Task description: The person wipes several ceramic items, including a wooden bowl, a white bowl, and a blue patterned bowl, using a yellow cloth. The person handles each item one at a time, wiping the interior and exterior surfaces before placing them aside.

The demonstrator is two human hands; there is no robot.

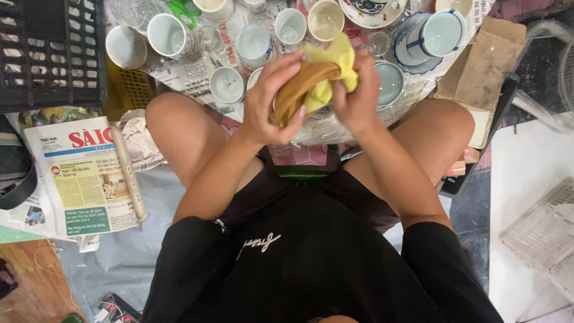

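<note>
The left hand (267,103) grips a round brown wooden saucer (297,91), fingers clamped on its rim; the right hand (355,96) presses a yellow cloth (332,60) against it, above white ceramic cups (254,45).

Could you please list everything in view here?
wooden dish: one, brown, held in both hands
cloth: one, yellow, pressed on the dish by the right hand
cups: about ten, white and pale blue, on newspaper at top
scissors: one pair, green handles, top among the cups
crate: one, black, top left
newspaper: one stack, left of the knee
cardboard: one piece, brown, upper right
basket: one, white, lower right
left hand: grip on the dish's edge
right hand: grip on cloth and dish
</note>
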